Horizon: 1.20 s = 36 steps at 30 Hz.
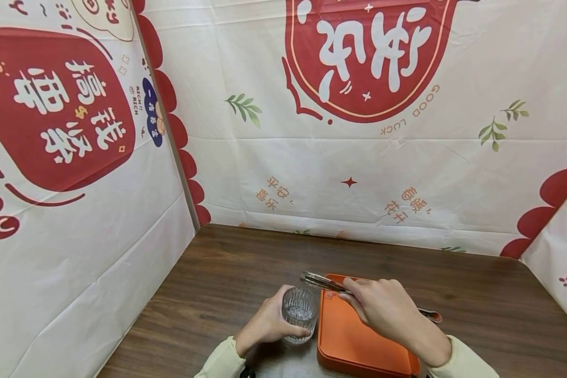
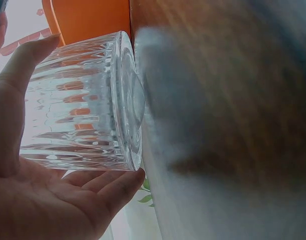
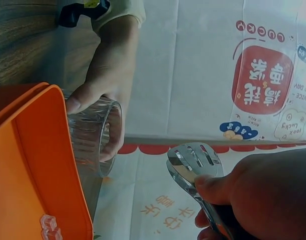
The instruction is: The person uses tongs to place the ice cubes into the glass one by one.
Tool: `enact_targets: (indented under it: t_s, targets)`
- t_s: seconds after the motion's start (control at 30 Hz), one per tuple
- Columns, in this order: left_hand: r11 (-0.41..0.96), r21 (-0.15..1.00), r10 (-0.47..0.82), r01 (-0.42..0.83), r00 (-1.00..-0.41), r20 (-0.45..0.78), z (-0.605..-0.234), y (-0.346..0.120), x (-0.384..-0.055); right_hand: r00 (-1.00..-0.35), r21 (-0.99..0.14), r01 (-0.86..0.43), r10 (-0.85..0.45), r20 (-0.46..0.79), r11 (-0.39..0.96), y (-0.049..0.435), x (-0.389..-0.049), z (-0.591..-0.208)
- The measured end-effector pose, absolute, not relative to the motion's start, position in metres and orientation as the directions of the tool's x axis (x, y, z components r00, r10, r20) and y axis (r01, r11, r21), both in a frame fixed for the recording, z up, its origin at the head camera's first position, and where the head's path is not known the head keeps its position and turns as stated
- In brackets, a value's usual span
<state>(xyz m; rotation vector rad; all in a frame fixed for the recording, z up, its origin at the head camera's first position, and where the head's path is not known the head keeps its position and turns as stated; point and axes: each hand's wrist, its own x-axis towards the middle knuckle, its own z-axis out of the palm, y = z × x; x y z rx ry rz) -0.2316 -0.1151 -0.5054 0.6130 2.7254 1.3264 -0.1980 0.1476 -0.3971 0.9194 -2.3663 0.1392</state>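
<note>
In the head view my left hand (image 1: 269, 317) grips a clear ribbed drinking glass (image 1: 298, 315), thumb on one side and fingers on the other. The glass base (image 2: 127, 100) is close to the tabletop; whether it touches is hard to tell. My right hand (image 1: 382, 307) holds metal tongs (image 1: 322, 282) above an orange box (image 1: 354, 331). The tongs' slotted head (image 3: 195, 157) shows in the right wrist view, its two arms lying near each other with nothing seen between them. The orange box stands right of the glass, its top closed, with a small ice-cube mark near one corner.
A dark wood-grain table (image 1: 208, 273) lies beneath everything. White printed cloth walls (image 1: 264, 168) rise behind it and at both sides. Below the left sleeve a small black object (image 1: 247, 371) shows at the frame's bottom edge.
</note>
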Motion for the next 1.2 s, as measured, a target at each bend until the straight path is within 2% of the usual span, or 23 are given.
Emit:
enact_targets:
  t_s: [0.3,0.53,0.8,1.2]
  targets:
    - [0.553,0.766,0.369,0.328,-0.921,0.127,-0.5057,-0.1153,-0.2317,-0.61,0.114,-0.632,-0.583,0.536,0.767,0.1463,-0.1993,-0.3997]
    - [0.549,0.768,0.372,0.33,-0.919,0.129,-0.5062,-0.115,-0.2333,-0.57,0.13,-0.644,-0.585,0.577,0.754,0.145,-0.2018,-0.402]
    - [0.546,0.771,0.372,0.329,-0.919,0.128,-0.5063,-0.1151,-0.2338,-0.651,0.113,-0.606,-0.572,0.499,0.788,0.1422,-0.2006,-0.4028]
    - [0.539,0.776,0.374,0.327,-0.919,0.128,-0.5055,-0.1152,-0.2319,-0.663,0.081,-0.608,-0.56,0.497,0.79,0.1401,-0.1987,-0.4034]
